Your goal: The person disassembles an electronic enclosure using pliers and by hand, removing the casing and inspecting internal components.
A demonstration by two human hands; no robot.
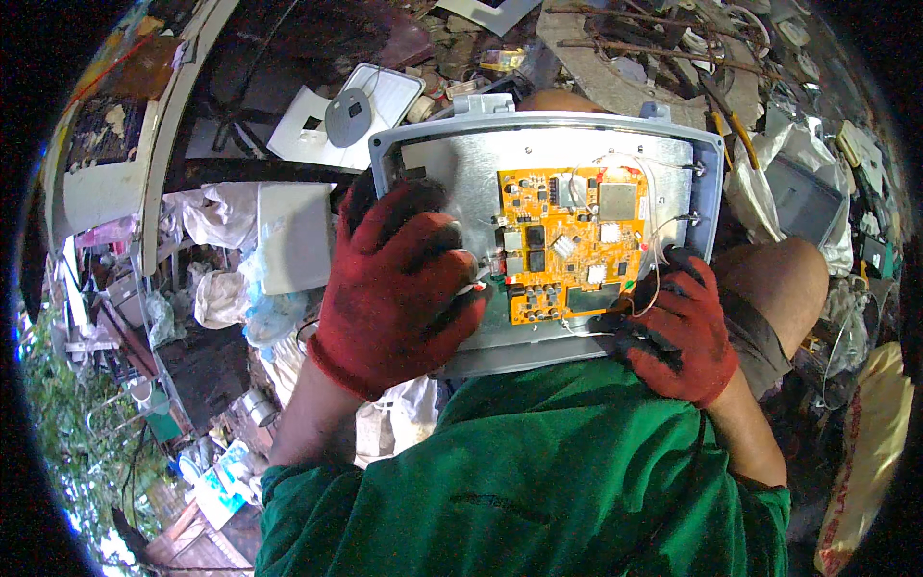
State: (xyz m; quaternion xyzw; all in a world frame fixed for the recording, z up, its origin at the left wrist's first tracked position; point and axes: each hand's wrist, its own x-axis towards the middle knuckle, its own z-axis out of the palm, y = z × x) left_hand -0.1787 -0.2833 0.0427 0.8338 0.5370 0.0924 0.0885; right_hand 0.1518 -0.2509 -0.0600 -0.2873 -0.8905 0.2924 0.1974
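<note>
A shallow grey metal enclosure lies open across my lap, tilted toward me. Inside it an orange circuit board is mounted on a silvery plate, with chips, metal shields and white heat sinks. Thin white wires run from the board to connectors on the right wall. My left hand, in a red glove with dark patches, is curled over the left side, its fingertips closed near the board's sockets around something small and whitish. My right hand, gloved alike, grips the enclosure's lower right corner beside the wires.
Scrap lies all around: white panels with a grey disc behind the enclosure, a pale sheet and plastic bags at left. At right are a white sack, a pair of yellow-handled cutters and a yellow sack.
</note>
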